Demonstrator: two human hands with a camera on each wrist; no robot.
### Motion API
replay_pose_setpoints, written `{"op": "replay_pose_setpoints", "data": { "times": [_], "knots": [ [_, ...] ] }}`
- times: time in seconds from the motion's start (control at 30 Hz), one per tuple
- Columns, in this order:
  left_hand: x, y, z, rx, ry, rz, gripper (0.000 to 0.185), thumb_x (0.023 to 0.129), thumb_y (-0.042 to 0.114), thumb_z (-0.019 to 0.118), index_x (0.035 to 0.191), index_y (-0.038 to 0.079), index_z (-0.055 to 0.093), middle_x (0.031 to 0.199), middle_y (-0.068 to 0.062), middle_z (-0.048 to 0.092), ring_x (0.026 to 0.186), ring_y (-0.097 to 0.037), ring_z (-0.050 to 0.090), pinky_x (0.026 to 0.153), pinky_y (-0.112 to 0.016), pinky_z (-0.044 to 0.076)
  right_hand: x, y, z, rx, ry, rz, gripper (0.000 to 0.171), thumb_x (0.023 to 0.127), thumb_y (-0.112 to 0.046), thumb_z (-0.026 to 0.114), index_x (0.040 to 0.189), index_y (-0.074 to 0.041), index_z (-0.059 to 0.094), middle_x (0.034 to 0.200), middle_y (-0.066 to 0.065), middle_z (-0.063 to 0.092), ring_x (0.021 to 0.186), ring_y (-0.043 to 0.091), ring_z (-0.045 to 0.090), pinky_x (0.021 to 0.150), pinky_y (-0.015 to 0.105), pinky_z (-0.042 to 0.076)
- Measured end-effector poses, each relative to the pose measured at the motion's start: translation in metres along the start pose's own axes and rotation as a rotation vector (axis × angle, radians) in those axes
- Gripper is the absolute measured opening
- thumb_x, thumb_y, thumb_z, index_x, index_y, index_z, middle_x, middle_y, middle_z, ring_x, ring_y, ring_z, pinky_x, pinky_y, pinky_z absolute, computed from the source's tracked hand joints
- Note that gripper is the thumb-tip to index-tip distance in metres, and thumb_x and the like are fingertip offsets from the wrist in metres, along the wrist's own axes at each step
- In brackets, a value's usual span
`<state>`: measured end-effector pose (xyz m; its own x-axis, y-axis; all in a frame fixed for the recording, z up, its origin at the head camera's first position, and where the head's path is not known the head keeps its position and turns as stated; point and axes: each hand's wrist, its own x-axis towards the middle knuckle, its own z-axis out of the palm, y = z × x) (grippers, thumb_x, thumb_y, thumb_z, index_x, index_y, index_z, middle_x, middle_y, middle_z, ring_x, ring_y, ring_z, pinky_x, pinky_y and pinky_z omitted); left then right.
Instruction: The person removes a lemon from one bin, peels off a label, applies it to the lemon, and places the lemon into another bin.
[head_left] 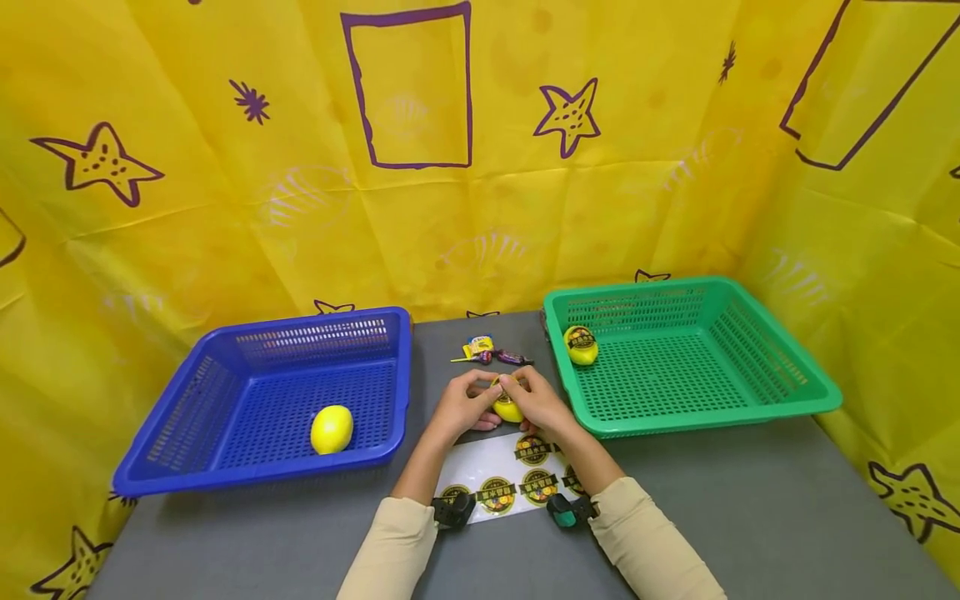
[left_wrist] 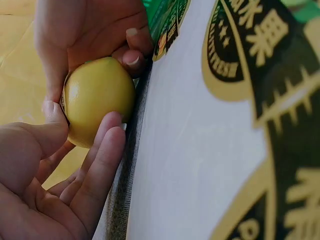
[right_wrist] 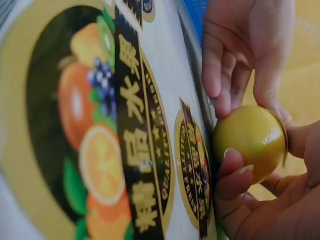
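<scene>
— At nine o'clock on the grey table (head_left: pixel 750 500), what does the head view show?

— At nine o'clock sits a blue perforated plastic basket (head_left: pixel 225 433) with one bare yellow lemon (head_left: pixel 332 429) lying at its near right corner.

— And moving toward the centre?

— The person's left hand (head_left: pixel 461 406) and right hand (head_left: pixel 536 402) meet over the table's middle. Both curl round a small yellow lemon (head_left: pixel 508 409). In the left wrist view the left thumb and fingers (left_wrist: pixel 102 150) press its side; in the right wrist view the right fingertips (right_wrist: pixel 235 165) cradle it from below. A sticker edge shows on the fruit under the thumbs.

— What lies below the hands?

— At six o'clock from the held lemon, a white backing sheet of round black-and-gold fruit stickers (head_left: pixel 498 483) lies flat on the table, just beside the fruit. At twelve o'clock, some small wrapped sweets (head_left: pixel 487 350) lie near the back curtain.

— And at three o'clock?

— A green perforated plastic basket (head_left: pixel 750 408) holds a yellow lemon bearing a round sticker (head_left: pixel 581 344) at its far left corner. Yellow cloth printed with purple stars (head_left: pixel 187 192) hangs all round.
</scene>
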<state>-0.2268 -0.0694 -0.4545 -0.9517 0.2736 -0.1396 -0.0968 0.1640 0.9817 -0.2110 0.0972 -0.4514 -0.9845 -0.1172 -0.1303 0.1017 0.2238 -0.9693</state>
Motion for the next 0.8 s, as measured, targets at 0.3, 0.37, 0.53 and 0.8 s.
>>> {"op": "replay_pose_setpoints", "data": {
  "times": [0.3,0.37,0.53,0.8],
  "knots": [
    [0.008,-0.001,-0.008,-0.058,-0.040,0.000,0.034,0.100,0.008,0.062,0.134,0.003,0.060,0.105,-0.021,0.068,0.067,-0.032,0.072,0.061,-0.039,0.060,0.008,0.005,-0.002,0.232,0.001,0.045,0.027,0.105,-0.021,0.054,0.121,0.001,0.054,0.094,0.016,0.054,0.039,0.014,0.050,0.037,0.024,0.045],
    [0.008,-0.001,-0.009,-0.073,-0.047,-0.007,0.035,0.100,0.007,0.061,0.135,0.003,0.059,0.106,-0.021,0.068,0.067,-0.031,0.072,0.062,-0.039,0.060,0.008,0.006,-0.002,0.264,0.008,0.067,0.027,0.106,-0.020,0.053,0.124,0.000,0.054,0.098,0.016,0.053,0.040,0.015,0.051,0.037,0.025,0.047],
    [0.006,-0.004,-0.012,-0.140,-0.093,-0.049,0.038,0.099,0.002,0.062,0.136,0.002,0.058,0.110,-0.022,0.067,0.070,-0.028,0.072,0.066,-0.038,0.060,0.005,0.008,-0.002,0.317,0.049,0.117,0.027,0.107,-0.015,0.048,0.129,-0.001,0.054,0.106,0.017,0.054,0.041,0.018,0.052,0.038,0.027,0.048],
    [0.003,-0.008,-0.020,-0.157,-0.153,-0.074,0.052,0.092,-0.013,0.062,0.141,0.003,0.054,0.122,-0.026,0.062,0.079,-0.029,0.071,0.074,-0.040,0.059,0.001,0.015,0.003,0.287,0.074,0.054,0.027,0.107,-0.008,0.044,0.129,0.001,0.057,0.101,0.016,0.057,0.042,0.016,0.050,0.038,0.025,0.046]
  ]
}}
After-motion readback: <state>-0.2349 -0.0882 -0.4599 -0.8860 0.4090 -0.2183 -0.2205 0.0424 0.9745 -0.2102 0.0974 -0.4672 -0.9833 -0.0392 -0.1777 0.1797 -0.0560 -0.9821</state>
